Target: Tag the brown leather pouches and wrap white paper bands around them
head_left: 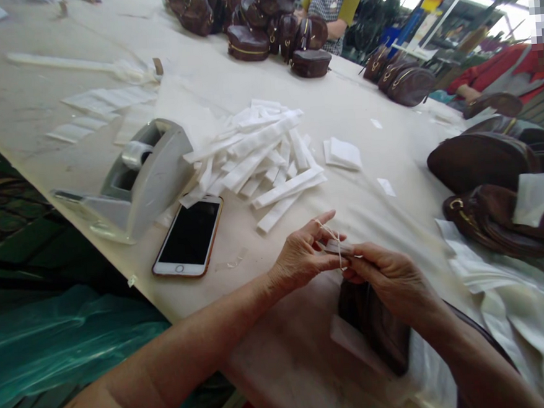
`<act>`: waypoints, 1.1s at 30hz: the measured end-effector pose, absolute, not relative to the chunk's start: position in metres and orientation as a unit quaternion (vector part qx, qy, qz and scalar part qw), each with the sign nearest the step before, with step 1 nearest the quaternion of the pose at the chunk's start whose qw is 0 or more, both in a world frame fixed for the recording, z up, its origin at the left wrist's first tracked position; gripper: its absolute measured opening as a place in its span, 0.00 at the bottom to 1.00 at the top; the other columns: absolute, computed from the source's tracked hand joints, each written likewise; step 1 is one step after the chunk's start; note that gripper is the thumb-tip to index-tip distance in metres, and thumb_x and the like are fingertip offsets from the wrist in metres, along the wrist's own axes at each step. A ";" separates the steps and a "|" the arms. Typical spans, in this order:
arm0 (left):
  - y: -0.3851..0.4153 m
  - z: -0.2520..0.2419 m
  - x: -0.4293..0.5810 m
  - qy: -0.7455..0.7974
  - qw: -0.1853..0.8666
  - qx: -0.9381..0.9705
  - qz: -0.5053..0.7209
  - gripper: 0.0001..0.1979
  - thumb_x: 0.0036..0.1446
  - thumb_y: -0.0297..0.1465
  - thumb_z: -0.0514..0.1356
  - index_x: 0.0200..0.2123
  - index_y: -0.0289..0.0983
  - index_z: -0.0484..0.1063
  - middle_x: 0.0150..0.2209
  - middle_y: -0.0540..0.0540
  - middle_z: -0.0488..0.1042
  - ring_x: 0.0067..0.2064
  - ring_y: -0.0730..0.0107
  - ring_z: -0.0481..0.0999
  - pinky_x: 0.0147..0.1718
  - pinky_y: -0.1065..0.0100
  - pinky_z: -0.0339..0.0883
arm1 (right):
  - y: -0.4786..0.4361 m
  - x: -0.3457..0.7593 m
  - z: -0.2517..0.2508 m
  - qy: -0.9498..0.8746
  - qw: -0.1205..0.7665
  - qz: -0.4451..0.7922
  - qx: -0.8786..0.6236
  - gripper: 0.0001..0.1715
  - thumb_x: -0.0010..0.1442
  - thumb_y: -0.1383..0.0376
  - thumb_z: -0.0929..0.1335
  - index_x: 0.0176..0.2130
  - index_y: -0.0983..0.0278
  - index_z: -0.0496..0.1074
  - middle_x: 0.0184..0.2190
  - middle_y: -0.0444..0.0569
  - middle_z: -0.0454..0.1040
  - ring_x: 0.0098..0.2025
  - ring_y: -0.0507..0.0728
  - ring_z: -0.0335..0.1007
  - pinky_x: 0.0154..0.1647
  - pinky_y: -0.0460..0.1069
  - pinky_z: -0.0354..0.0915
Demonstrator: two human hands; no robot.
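Note:
My left hand (297,258) is closed in front of me, its thumb and fingers pinching one end of a small pale flat strip (338,247). A thin white cord (340,258) loops over that hand's fingers and crosses the strip. From the other side, the thumb and fingertips of my right hand (396,276) pinch the same strip. Directly below the right hand lies a dark brown leather bag (386,329), partly hidden by the hand and forearm. White paper (351,335) shows under the bag's left side.
Beyond my hands is a heap of white folded strips (268,148). A phone (188,238) and a tape dispenser (151,175) sit to the left. Brown bags (483,158) and white sheets (485,263) lie right; more bags (249,41) stand at the back near two other people.

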State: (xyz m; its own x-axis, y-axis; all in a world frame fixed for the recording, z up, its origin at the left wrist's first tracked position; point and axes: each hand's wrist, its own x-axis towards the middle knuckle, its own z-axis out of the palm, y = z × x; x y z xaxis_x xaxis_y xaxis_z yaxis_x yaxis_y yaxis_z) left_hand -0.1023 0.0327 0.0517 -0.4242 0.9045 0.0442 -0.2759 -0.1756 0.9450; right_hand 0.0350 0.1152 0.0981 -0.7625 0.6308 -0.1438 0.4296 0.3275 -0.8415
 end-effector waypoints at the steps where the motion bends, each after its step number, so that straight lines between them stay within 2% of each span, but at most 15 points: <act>1: 0.032 0.052 -0.103 0.482 0.428 0.329 0.691 0.39 0.40 0.24 0.71 0.57 0.33 0.62 0.39 0.46 0.76 0.35 0.73 0.74 0.33 0.74 0.63 | 0.115 0.035 0.098 -0.809 0.103 0.478 -0.327 0.13 0.56 0.58 0.66 0.36 0.61 0.78 0.29 0.45 0.74 0.26 0.50 0.69 0.28 0.45 0.69; 4: 0.031 0.053 -0.104 0.479 0.427 0.343 0.686 0.37 0.40 0.22 0.69 0.56 0.32 0.64 0.39 0.46 0.76 0.32 0.75 0.72 0.30 0.75 0.62 | 0.117 0.035 0.098 -0.810 0.087 0.483 -0.320 0.13 0.56 0.57 0.65 0.32 0.62 0.77 0.27 0.45 0.73 0.27 0.51 0.68 0.29 0.46 0.68; 7: 0.032 0.053 -0.105 0.463 0.433 0.362 0.684 0.37 0.39 0.21 0.68 0.56 0.33 0.64 0.36 0.47 0.76 0.34 0.74 0.73 0.33 0.74 0.64 | 0.119 0.034 0.097 -0.810 0.070 0.485 -0.323 0.13 0.54 0.57 0.66 0.29 0.62 0.75 0.24 0.44 0.72 0.27 0.51 0.68 0.29 0.46 0.66; 11: 0.034 0.050 -0.107 0.440 0.457 0.358 0.685 0.37 0.39 0.20 0.66 0.56 0.32 0.63 0.32 0.51 0.75 0.34 0.74 0.73 0.37 0.73 0.67 | 0.118 0.033 0.096 -0.817 0.069 0.472 -0.325 0.10 0.51 0.58 0.68 0.32 0.61 0.72 0.27 0.43 0.74 0.30 0.54 0.70 0.34 0.48 0.66; 14: 0.035 0.048 -0.109 0.456 0.458 0.343 0.682 0.35 0.42 0.22 0.66 0.57 0.32 0.62 0.28 0.53 0.74 0.31 0.77 0.72 0.36 0.73 0.67 | 0.114 0.030 0.096 -0.817 0.083 0.451 -0.351 0.16 0.47 0.56 0.72 0.35 0.60 0.67 0.26 0.42 0.75 0.29 0.54 0.72 0.33 0.49 0.65; 18: 0.034 0.048 -0.109 0.455 0.447 0.359 0.681 0.32 0.45 0.25 0.66 0.55 0.31 0.64 0.26 0.53 0.74 0.29 0.75 0.73 0.36 0.71 0.68 | 0.113 0.025 0.098 -0.777 0.118 0.479 -0.391 0.29 0.41 0.50 0.75 0.37 0.61 0.63 0.27 0.42 0.74 0.22 0.52 0.69 0.23 0.46 0.62; 23: 0.034 0.052 -0.114 0.467 0.455 0.326 0.685 0.24 0.42 0.19 0.62 0.46 0.31 0.69 0.24 0.54 0.72 0.26 0.76 0.72 0.30 0.74 0.68 | 0.124 0.030 0.099 -0.708 0.167 0.537 -0.426 0.27 0.44 0.48 0.73 0.35 0.64 0.66 0.22 0.41 0.70 0.19 0.48 0.63 0.21 0.45 0.61; 25: 0.035 0.053 -0.120 0.497 0.425 0.313 0.689 0.22 0.41 0.17 0.61 0.43 0.31 0.70 0.23 0.55 0.71 0.27 0.78 0.71 0.31 0.75 0.66 | 0.130 0.036 0.100 -0.717 0.187 0.507 -0.441 0.25 0.43 0.50 0.73 0.35 0.64 0.68 0.24 0.43 0.71 0.22 0.49 0.64 0.24 0.45 0.62; 28: 0.035 0.055 -0.132 0.561 0.347 0.270 0.701 0.20 0.41 0.17 0.62 0.42 0.32 0.70 0.24 0.56 0.71 0.28 0.78 0.71 0.33 0.75 0.66 | 0.137 0.046 0.102 -0.755 0.176 0.432 -0.461 0.24 0.44 0.51 0.71 0.37 0.63 0.72 0.31 0.47 0.74 0.31 0.54 0.68 0.35 0.49 0.64; 33: 0.035 0.059 -0.148 0.690 0.152 0.196 0.681 0.18 0.44 0.18 0.63 0.41 0.33 0.70 0.27 0.54 0.73 0.30 0.76 0.73 0.36 0.74 0.66 | 0.155 0.063 0.106 -0.811 0.044 0.347 -0.469 0.25 0.50 0.47 0.64 0.37 0.61 0.74 0.38 0.51 0.77 0.43 0.62 0.70 0.47 0.54 0.61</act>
